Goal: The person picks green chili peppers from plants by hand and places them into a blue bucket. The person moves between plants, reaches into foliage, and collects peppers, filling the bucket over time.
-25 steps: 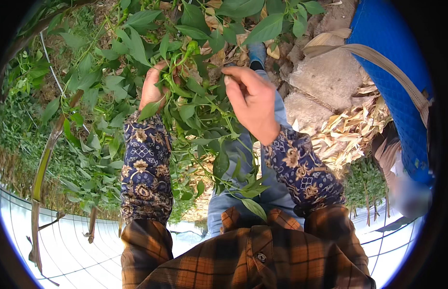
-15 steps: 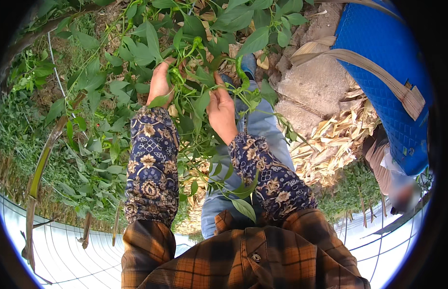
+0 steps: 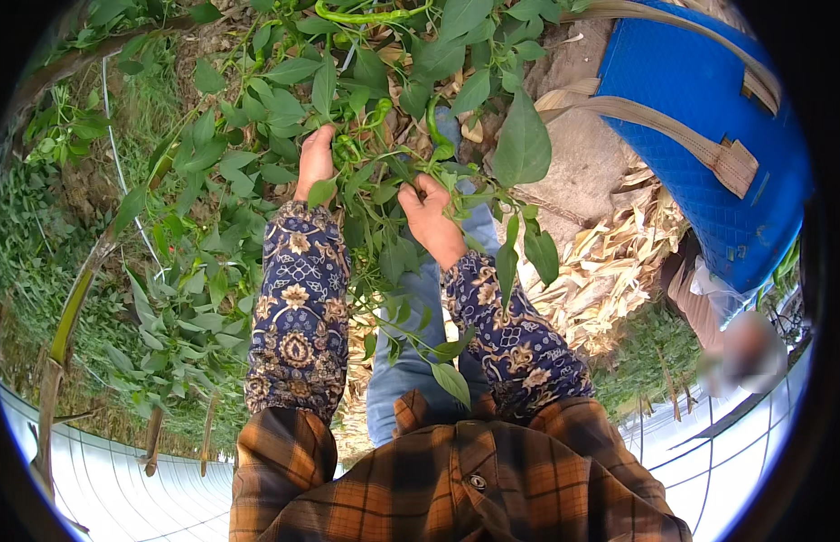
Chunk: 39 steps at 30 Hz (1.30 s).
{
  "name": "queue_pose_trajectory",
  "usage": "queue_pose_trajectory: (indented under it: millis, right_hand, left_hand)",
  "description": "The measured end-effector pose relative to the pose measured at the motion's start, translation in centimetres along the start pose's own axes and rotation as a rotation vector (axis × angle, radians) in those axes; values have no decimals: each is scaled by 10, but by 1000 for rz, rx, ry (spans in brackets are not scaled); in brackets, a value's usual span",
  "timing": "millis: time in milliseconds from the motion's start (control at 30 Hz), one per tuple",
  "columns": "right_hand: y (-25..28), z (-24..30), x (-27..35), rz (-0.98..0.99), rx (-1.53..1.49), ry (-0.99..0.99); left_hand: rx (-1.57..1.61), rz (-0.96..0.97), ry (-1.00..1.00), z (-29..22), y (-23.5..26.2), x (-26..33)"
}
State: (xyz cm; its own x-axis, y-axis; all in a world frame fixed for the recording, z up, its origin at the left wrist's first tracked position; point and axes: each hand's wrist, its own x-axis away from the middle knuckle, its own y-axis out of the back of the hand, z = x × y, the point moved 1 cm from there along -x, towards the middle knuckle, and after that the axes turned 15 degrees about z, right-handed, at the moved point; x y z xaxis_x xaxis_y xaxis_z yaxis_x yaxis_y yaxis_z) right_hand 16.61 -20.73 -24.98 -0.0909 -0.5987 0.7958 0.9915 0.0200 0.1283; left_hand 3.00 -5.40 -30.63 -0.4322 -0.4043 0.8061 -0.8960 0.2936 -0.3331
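Observation:
A leafy pepper plant (image 3: 393, 257) with green chillies stands between my forearms. My left hand (image 3: 315, 164) is at its left side, right beside a curled green pepper (image 3: 347, 149); leaves and that pepper hide most of its fingers. Among the leaves to the right, my right hand (image 3: 431, 217) has its fingers curled in, pinching part of the plant. Another green pepper (image 3: 440, 134) hangs just beyond the right hand. Farther off, a long pale green pepper (image 3: 370, 16) lies across the foliage at the top.
At the right stands a big blue bag (image 3: 682, 117) with tan straps (image 3: 664, 117). Dry corn husks (image 3: 610, 271) cover the ground below a patch of bare soil (image 3: 582, 167). Another person (image 3: 695, 303) is partly visible behind the bag. A brown stalk (image 3: 72, 316) rises at the far left.
My right hand's fingers, stretched up along the leaves before, are now curled in and lower. The left hand stays by the curled pepper. The view has shifted slightly.

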Motion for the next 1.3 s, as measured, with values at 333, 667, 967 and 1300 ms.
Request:
queue_pose_trajectory:
  millis: [333,667,967,1300]
  right_hand:
    - [199,-50,-7,-389,628,235]
    - [207,158,37,-279,148,426]
    - [241,229,-207,-172,742,339]
    - [186,201,-185,399,953,390]
  left_hand:
    - [361,136,-101,0,-18,-28]
    - [169,31,-125,13,-40,-32]
    - [-102,-240,-296,-105,-86,7]
    - [-1028,-296,-188,-146,-120,-103]
